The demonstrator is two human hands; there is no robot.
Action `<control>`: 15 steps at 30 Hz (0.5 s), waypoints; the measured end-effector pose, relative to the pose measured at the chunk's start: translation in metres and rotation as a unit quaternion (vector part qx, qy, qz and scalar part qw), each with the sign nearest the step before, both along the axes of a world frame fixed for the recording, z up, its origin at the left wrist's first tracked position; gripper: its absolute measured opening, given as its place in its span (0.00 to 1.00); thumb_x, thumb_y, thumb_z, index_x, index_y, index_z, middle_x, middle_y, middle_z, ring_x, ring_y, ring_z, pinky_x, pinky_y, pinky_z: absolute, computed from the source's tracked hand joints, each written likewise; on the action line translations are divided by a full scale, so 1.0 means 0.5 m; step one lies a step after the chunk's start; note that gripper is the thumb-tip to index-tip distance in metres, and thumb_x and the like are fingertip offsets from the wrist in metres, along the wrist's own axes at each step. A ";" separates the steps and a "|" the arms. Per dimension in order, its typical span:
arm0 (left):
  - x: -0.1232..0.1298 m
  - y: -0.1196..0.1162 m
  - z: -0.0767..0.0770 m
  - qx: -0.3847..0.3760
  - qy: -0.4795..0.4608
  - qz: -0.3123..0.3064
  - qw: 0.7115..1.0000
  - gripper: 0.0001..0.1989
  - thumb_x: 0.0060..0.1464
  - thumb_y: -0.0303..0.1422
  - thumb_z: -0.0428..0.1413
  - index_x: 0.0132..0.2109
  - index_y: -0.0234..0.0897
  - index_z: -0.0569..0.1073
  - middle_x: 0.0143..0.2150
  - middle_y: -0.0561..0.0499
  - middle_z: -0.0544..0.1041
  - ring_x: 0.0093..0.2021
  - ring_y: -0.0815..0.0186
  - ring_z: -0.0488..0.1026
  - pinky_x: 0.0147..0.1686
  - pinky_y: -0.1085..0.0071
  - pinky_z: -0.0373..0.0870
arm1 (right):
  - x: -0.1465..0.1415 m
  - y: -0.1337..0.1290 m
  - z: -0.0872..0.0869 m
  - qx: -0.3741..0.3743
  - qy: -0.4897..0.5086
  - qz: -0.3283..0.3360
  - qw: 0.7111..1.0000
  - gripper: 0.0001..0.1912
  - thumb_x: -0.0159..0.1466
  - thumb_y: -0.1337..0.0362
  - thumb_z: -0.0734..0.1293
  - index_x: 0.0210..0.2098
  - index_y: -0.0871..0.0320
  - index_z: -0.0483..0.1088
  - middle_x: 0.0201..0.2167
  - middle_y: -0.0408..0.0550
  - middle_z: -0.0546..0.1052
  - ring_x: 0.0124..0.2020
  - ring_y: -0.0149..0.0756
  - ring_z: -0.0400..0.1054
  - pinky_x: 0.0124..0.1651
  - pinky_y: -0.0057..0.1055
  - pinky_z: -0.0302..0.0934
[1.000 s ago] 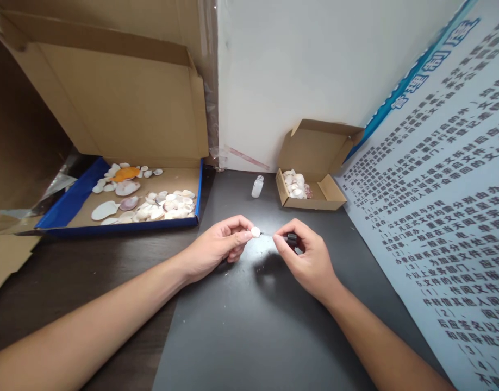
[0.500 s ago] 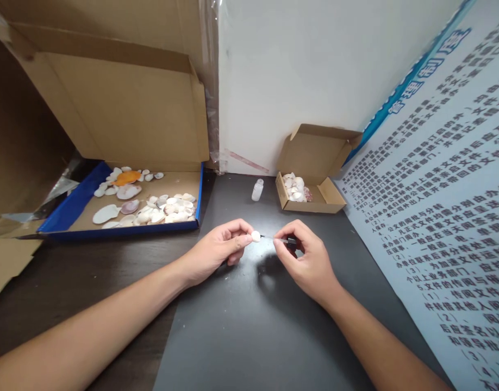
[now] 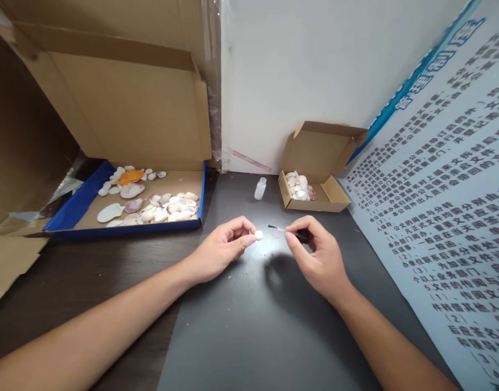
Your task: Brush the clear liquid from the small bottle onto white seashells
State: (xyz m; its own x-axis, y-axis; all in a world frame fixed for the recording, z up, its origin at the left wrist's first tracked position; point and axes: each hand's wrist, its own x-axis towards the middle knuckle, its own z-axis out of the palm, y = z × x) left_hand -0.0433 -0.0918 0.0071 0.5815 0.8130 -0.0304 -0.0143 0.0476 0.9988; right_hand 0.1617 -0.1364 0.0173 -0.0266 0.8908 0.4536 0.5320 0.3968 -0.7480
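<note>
Between thumb and fingertips, my left hand [image 3: 227, 247] pinches a small white shell [image 3: 259, 235] over the dark grey mat. To its right, my right hand [image 3: 315, 252] holds a small brush [image 3: 277, 227] by its black cap, with the dark tip pointing left. The brush tip is apart from the shell, a little above and to the right of it. A small open bottle [image 3: 260, 189] of whitish content stands upright on the mat beyond my hands.
A blue-edged cardboard box [image 3: 202, 194] at the left holds many shells and an orange one. A smaller open cardboard box [image 3: 318, 206] with shells sits at the back right. A printed board [image 3: 457, 206] leans along the right side.
The brush tip has come away from the shell as my right hand moved right. My left hand still holds the shell. The whole view has shifted slightly.
</note>
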 end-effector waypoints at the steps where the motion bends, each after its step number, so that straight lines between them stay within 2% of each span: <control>1: 0.000 0.000 -0.001 0.007 0.003 0.002 1.000 0.12 0.59 0.43 0.56 0.38 0.38 0.68 0.23 0.61 0.57 0.22 0.74 0.53 0.23 0.75 0.50 | 0.000 0.000 0.000 0.003 0.003 0.014 1.000 0.04 0.64 0.69 0.64 0.32 0.56 0.66 0.29 0.43 0.70 0.30 0.33 0.65 0.33 0.30 0.60; 4: -0.001 0.000 -0.003 0.018 0.008 0.006 1.000 0.12 0.60 0.42 0.56 0.38 0.38 0.69 0.24 0.60 0.58 0.23 0.74 0.53 0.24 0.75 0.50 | -0.002 -0.002 0.002 -0.010 -0.015 0.047 0.999 0.04 0.64 0.69 0.64 0.32 0.56 0.66 0.29 0.43 0.70 0.29 0.33 0.65 0.31 0.29 0.59; 8: -0.001 0.000 -0.003 0.010 0.007 0.002 1.000 0.11 0.60 0.42 0.56 0.39 0.38 0.69 0.23 0.61 0.58 0.23 0.74 0.53 0.24 0.75 0.51 | 0.000 0.000 0.003 -0.018 -0.018 0.001 1.000 0.04 0.64 0.69 0.64 0.31 0.56 0.66 0.28 0.43 0.70 0.29 0.33 0.65 0.31 0.29 0.59; 13: 0.000 0.000 0.001 -0.008 -0.002 -0.008 1.000 0.12 0.59 0.42 0.57 0.38 0.38 0.68 0.23 0.61 0.58 0.22 0.74 0.54 0.24 0.75 0.51 | -0.001 -0.001 0.000 -0.039 -0.017 0.035 0.998 0.04 0.63 0.68 0.64 0.32 0.56 0.66 0.28 0.43 0.70 0.28 0.33 0.64 0.30 0.29 0.58; 15: 0.001 0.000 0.000 -0.025 -0.006 -0.012 1.000 0.12 0.58 0.42 0.57 0.38 0.37 0.69 0.23 0.61 0.59 0.22 0.74 0.54 0.24 0.74 0.50 | -0.001 0.000 -0.001 -0.046 -0.021 0.022 0.998 0.04 0.63 0.68 0.64 0.31 0.56 0.66 0.28 0.43 0.70 0.27 0.32 0.63 0.30 0.29 0.58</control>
State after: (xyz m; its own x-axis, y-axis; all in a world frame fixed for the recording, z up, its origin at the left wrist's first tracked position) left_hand -0.0429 -0.0916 0.0072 0.6010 0.7967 -0.0638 -0.0244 0.0981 0.9949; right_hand 0.1614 -0.1364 0.0168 -0.0845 0.9264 0.3670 0.5466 0.3511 -0.7602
